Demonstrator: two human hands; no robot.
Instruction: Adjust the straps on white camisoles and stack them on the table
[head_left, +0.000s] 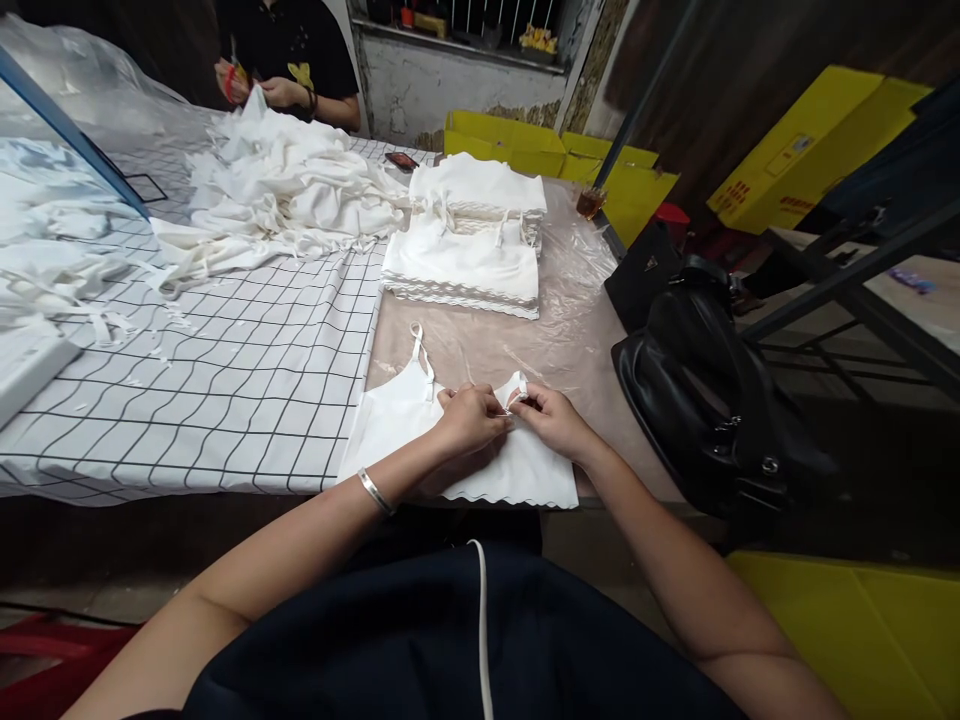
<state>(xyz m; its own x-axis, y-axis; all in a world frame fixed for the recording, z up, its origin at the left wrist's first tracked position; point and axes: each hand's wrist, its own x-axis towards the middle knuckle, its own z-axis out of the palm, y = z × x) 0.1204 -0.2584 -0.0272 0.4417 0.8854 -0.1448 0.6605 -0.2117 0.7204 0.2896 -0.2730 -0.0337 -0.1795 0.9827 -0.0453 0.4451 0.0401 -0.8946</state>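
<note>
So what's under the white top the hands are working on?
The white top lies on a clear plastic sheet over the brownish table. Both hands, left hand and right hand, cover its strap area.

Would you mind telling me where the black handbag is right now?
In the head view, the black handbag sits at the table's right edge, just right of the right hand and the white camisole.

Bare table (pixel 480 345) ahead; folded stack (pixel 465 262) beyond, black bag (pixel 705 400) blocks right.
</note>
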